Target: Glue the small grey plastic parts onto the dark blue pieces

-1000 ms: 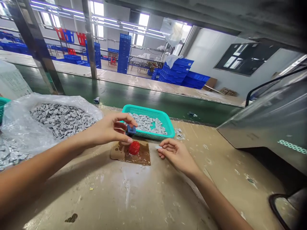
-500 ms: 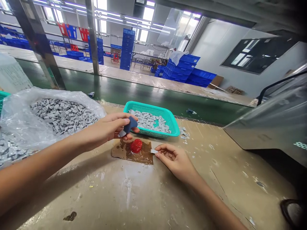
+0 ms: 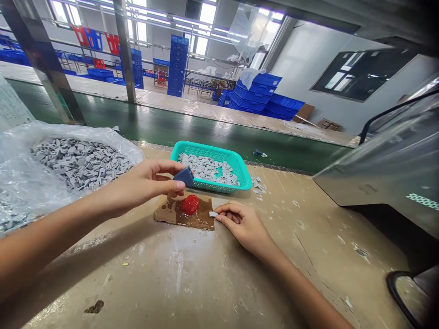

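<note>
Between the thumb and fingers of my left hand (image 3: 151, 183) is a small dark blue plastic part (image 3: 184, 176), held up in front of the green basket (image 3: 245, 176). My right hand (image 3: 240, 221) pinches a small light grey plastic piece (image 3: 213, 214) at the right edge of a wet brown cardboard piece (image 3: 171, 214). On that cardboard sits a shiny red round object (image 3: 190, 204), below my left fingertips and apart from both hands. Many light grey pieces (image 3: 206, 167) lie in the basket.
A clear plastic bag (image 3: 20, 155) full of grey parts (image 3: 85, 160) stands at the left. Behind the basket runs a green conveyor belt (image 3: 154, 123) carrying a dark part (image 3: 259, 153). Loose grey pieces (image 3: 258, 184) lie right of the basket. A metal panel (image 3: 360, 169) rises at the right.
My left hand has turned the dark blue part, and the light tip that stuck out below it is now out of sight. The right hand still pinches the grey piece. The view has shifted slightly.
</note>
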A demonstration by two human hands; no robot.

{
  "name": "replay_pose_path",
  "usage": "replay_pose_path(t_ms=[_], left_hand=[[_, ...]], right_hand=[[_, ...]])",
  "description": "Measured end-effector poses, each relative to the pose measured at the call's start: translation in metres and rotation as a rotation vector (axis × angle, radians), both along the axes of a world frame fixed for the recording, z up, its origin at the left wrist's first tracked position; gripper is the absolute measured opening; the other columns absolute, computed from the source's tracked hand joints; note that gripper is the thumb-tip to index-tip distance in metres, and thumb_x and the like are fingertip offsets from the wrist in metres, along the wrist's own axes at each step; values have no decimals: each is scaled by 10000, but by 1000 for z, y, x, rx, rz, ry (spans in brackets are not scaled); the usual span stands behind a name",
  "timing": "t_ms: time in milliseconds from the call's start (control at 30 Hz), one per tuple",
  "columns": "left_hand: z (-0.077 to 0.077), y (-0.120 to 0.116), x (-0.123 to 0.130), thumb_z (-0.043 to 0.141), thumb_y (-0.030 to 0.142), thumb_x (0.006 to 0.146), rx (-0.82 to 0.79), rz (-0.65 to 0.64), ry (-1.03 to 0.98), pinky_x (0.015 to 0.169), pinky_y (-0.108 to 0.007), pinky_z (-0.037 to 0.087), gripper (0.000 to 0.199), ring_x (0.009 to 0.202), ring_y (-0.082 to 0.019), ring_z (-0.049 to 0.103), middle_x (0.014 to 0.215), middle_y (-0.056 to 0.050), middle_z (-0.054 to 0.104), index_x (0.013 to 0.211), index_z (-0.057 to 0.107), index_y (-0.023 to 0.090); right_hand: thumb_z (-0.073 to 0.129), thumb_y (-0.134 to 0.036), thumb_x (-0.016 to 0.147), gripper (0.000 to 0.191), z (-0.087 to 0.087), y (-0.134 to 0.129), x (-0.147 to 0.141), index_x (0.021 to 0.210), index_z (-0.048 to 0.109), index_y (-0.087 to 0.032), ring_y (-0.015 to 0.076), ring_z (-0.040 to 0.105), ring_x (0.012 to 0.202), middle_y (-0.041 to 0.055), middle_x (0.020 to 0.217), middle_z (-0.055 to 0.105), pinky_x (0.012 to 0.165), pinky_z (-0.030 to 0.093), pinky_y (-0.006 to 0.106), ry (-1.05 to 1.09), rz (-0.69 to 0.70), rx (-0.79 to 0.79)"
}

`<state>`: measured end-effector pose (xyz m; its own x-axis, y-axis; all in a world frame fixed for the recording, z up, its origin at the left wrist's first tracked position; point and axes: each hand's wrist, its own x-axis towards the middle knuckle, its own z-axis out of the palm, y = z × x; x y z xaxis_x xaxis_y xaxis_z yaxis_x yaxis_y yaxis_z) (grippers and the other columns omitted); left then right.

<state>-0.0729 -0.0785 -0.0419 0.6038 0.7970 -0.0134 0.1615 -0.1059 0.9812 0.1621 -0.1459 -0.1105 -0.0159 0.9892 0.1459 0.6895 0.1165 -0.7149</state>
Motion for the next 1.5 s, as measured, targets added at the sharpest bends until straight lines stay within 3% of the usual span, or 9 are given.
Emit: replay_pose_path(t_ms=[200, 367, 567, 800, 900, 1100, 1300, 1400, 1500], left_hand=[[1, -16, 9, 627, 266, 694, 177, -105, 116, 671, -268, 472, 195, 771, -158, 593, 826, -15, 640, 853, 626, 152], [-5, -15, 11, 658, 199, 646, 268, -126, 56, 727, -267, 482, 133, 898, -180, 587, 943, -14, 647, 775, 646, 170], [-17, -9, 12, 635, 252, 679, 228, -164, 82, 750, -273, 481, 221, 940, -195, 585, 989, -10, 659, 894, 659, 201], [-13, -20, 11, 518, 273, 788, 472, -136, 260, 776, -288, 449, 233, 858, -182, 600, 953, -27, 668, 980, 629, 201], [-13, -22, 11, 505, 267, 801, 506, -149, 235, 780, -266, 444, 232, 879, -170, 596, 989, -16, 659, 998, 613, 212], [-15, -23, 12, 470, 307, 828, 584, -171, 260, 748, -247, 444, 239, 877, -164, 595, 989, -13, 654, 1000, 610, 218], [-9, -29, 11, 495, 303, 808, 703, -112, 239, 715, -248, 458, 217, 829, -163, 600, 929, -29, 660, 930, 634, 190], [-1, -29, 9, 545, 321, 775, 612, -58, 178, 714, -259, 468, 187, 805, -170, 601, 849, -21, 664, 849, 654, 189], [6, -24, 9, 628, 305, 714, 275, 6, -5, 690, -256, 488, 160, 766, -169, 606, 760, -4, 661, 815, 658, 185]], right_hand=[[540, -261, 758, 139, 11, -3, -3, 772, 640, -165, 162, 534, 614, 52, 727, 620, 528, 401, 272, -10, 27, 24], [555, -271, 760, 107, 36, -6, -9, 775, 636, -202, 187, 556, 680, 55, 761, 625, 569, 416, 290, -38, -20, 216], [554, -237, 761, 101, 28, 4, -11, 768, 642, -189, 173, 533, 630, 51, 724, 616, 539, 404, 281, -63, -16, 181], [627, -290, 721, 90, 50, -3, -26, 749, 638, -205, 159, 538, 676, 28, 727, 565, 619, 474, 272, 338, 9, 163], [630, -276, 725, 68, 59, -9, -36, 736, 652, -212, 165, 537, 728, 35, 753, 540, 634, 495, 265, 362, 76, 183], [590, -169, 745, 69, 50, -13, -46, 771, 640, -208, 164, 553, 768, 46, 822, 546, 657, 506, 267, 364, 98, 214], [547, -95, 769, 135, 52, -23, -58, 795, 612, -210, 158, 563, 756, 38, 816, 555, 646, 496, 268, 184, 108, 347], [484, -32, 782, 273, 56, -30, -66, 947, 592, -221, 164, 569, 792, 64, 898, 536, 661, 516, 278, 36, 122, 517], [436, 14, 775, 496, 62, -30, -76, 1232, 430, -179, 218, 510, 1025, 139, 1124, 455, 797, 510, 321, -93, 165, 675]])
